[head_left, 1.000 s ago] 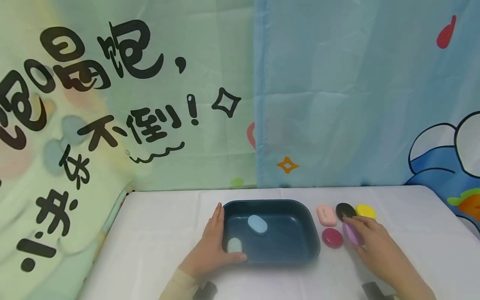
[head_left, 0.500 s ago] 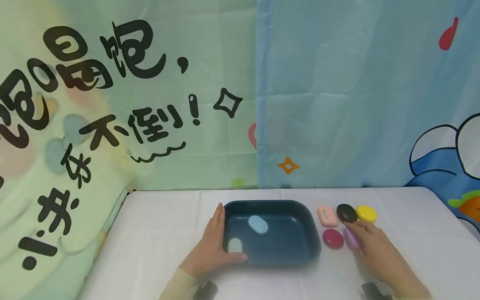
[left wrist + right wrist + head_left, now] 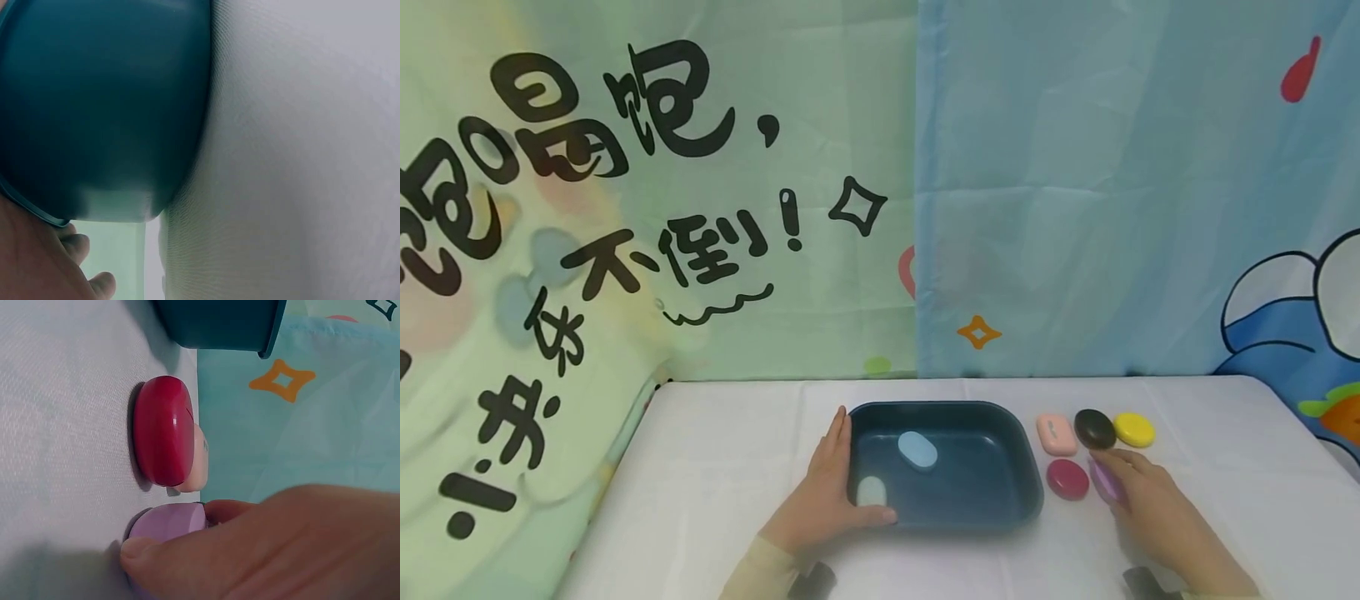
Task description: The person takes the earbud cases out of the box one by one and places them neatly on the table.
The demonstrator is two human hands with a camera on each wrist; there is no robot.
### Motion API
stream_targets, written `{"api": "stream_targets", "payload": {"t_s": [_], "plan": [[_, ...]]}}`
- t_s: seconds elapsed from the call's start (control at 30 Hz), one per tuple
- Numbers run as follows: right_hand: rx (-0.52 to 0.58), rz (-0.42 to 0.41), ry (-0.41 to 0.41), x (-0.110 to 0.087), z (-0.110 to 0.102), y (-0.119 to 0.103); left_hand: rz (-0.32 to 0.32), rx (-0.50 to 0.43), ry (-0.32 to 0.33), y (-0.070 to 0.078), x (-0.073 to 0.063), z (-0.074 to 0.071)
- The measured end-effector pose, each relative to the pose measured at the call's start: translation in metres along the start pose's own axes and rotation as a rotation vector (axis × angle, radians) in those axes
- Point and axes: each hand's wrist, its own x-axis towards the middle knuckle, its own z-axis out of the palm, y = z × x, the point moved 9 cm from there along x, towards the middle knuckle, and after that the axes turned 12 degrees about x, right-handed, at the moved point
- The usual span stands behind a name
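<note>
My left hand [image 3: 827,487] rests at the left end of a dark teal rectangular basin [image 3: 970,500]. Its straight fingers lie along the outer wall and the thumb lies over the front rim. Inside the basin are a light blue oval soap bar [image 3: 917,450] and a pale whitish one [image 3: 872,492], partly behind the thumb. To the basin's right, my right hand [image 3: 1150,496] pinches a purple soap bar [image 3: 172,520] between thumb and fingers. In the right wrist view the bar is at the white cloth, partly covered by the hand.
Near the right hand lie a crimson soap bar [image 3: 1067,480], a pink one [image 3: 1057,435], a black one [image 3: 1095,428] and a yellow one [image 3: 1134,429]. A white cloth [image 3: 715,467] covers the table. Printed curtains [image 3: 1060,208] hang behind it.
My right hand has drawn slightly toward the person, with the purple soap bar shifting a little the same way, away from the black one. The left hand and basin stay put.
</note>
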Motion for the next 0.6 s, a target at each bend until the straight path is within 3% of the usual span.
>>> {"api": "stream_targets", "payload": {"t_s": [0.33,0.6], "plan": [[-0.006,-0.002,0.013,-0.001,-0.004,0.001,0.001,-0.021,-0.004,0.002,0.0,0.0],[-0.002,-0.013,0.037,-0.005,-0.011,-0.011,-0.007,-0.031,-0.005,0.0,-0.001,0.001]]}}
